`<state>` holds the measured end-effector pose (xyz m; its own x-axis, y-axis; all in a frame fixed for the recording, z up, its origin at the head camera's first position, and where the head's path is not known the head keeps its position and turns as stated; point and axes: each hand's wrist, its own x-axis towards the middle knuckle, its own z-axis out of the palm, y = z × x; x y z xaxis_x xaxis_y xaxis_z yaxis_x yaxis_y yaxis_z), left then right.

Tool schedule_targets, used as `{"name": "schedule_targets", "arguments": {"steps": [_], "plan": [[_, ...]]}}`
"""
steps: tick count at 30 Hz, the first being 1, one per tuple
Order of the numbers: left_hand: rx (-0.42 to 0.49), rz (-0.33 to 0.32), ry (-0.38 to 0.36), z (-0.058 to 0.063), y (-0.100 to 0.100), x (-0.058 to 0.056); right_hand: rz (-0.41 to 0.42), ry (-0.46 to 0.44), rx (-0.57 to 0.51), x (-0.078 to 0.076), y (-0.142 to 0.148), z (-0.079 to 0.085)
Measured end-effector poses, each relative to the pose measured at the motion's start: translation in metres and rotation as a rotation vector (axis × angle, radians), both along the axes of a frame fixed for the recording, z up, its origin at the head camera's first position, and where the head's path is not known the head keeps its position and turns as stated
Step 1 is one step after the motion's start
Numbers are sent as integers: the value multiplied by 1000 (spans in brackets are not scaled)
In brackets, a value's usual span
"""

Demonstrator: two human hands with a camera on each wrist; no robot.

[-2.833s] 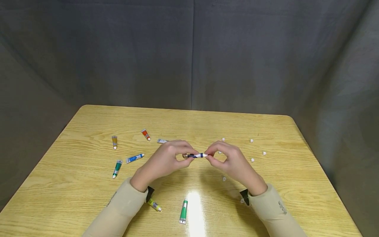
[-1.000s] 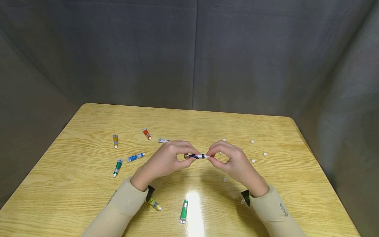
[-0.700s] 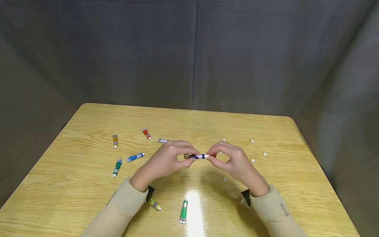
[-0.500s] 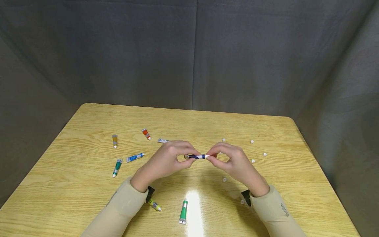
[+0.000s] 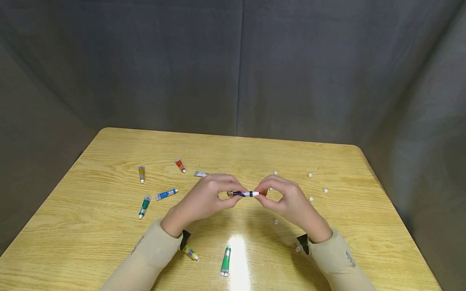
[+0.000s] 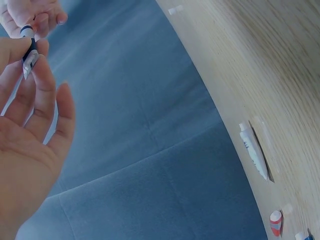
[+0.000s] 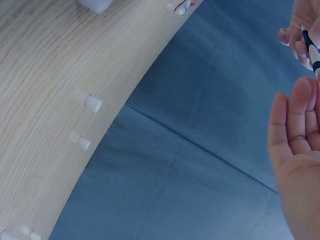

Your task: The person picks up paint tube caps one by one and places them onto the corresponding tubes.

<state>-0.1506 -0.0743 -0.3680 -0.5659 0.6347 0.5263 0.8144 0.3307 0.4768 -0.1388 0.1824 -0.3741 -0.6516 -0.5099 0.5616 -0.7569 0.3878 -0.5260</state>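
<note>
In the head view, my left hand (image 5: 207, 194) pinches a dark-blue and white paint tube (image 5: 244, 194) between thumb and fingertips, level above the table. Its silvery crimped end points left, past those fingertips. The thumb and index finger of my right hand (image 5: 287, 198) pinch the white cap (image 5: 256, 194) at the tube's right end, partly hiding it. The left wrist view shows the same tube (image 6: 31, 62) with its flat end toward the camera. In the right wrist view, the tube (image 7: 311, 50) sits at the right edge, its cap end cut off by the frame.
On the wooden table (image 5: 109, 242) at left lie ochre (image 5: 141, 174), red (image 5: 180, 165), blue (image 5: 166, 194) and dark-green (image 5: 144, 207) tubes. Yellow (image 5: 190, 252) and green (image 5: 225, 260) tubes lie nearer. Several loose white caps, one far right (image 5: 325, 190), are scattered on the right.
Both hands keep their grip on the tube and cap. The right thumb and index finger have shifted slightly, and more of the white cap shows between them.
</note>
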Motion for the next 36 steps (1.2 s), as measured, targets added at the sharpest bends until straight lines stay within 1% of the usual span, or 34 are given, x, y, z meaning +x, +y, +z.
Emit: {"name": "schedule_targets", "arguments": {"steps": [8,13,19,23,28,33,36], "plan": [[-19,6,77,-1,1,1,29,1,-6,1,0,0],[-25,-1,96,0,2,-1,21,-2,-9,0,1,0],[-14,-11,81,0,2,-1,4,-19,-24,1,2,1],[-12,6,72,0,2,0,0,-31,-21,1,1,2],[-13,28,48,-1,1,0,24,-19,-22,1,1,1],[1,10,49,-1,2,0,31,-4,-17,1,0,1],[7,-2,57,-1,2,0,29,-11,-11,2,0,1]]}}
